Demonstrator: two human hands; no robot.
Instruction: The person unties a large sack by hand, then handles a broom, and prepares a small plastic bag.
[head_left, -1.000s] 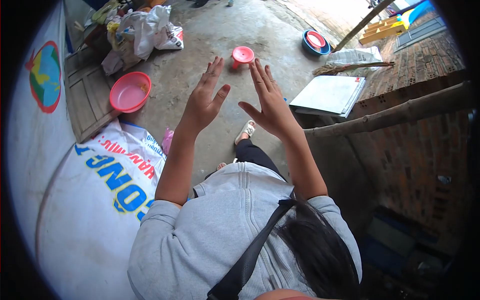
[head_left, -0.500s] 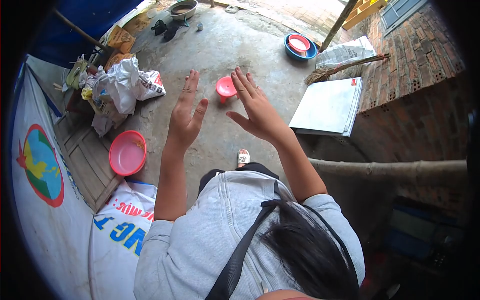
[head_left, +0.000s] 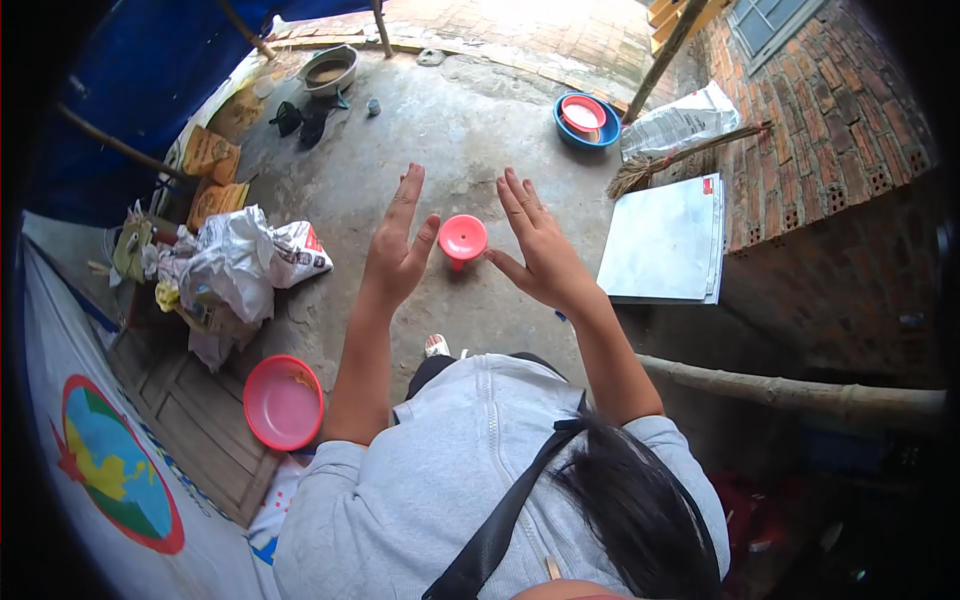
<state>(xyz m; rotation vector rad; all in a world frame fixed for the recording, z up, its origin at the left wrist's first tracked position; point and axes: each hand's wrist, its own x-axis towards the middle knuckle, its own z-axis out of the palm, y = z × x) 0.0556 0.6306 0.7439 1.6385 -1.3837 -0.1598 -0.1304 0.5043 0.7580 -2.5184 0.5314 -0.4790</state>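
Observation:
Both arms reach forward, raised above the concrete floor. My left hand (head_left: 398,250) is open, thumb apart from the straight fingers, and holds nothing. Opposite it, my right hand (head_left: 540,243) is open too, fingers stretched and thumb pointing inward, with nothing in it. Between the two hands, lower down on the floor, stands a small pink plastic stool (head_left: 463,238) with a hole in its round seat. Neither hand appears to touch it. Part of a sandalled foot (head_left: 437,346) shows below my left hand.
A red basin (head_left: 284,402) and a pile of white sacks (head_left: 235,262) lie left. Right are a stack of white boards (head_left: 660,240), a straw broom (head_left: 640,173), a blue basin (head_left: 586,140) and a bamboo pole (head_left: 790,388). A grey basin (head_left: 343,72) stands far off.
The view has shifted forward, and the stool, sacks and red basin appear lower in it. The foot in view has changed position. Both hands stay raised and open.

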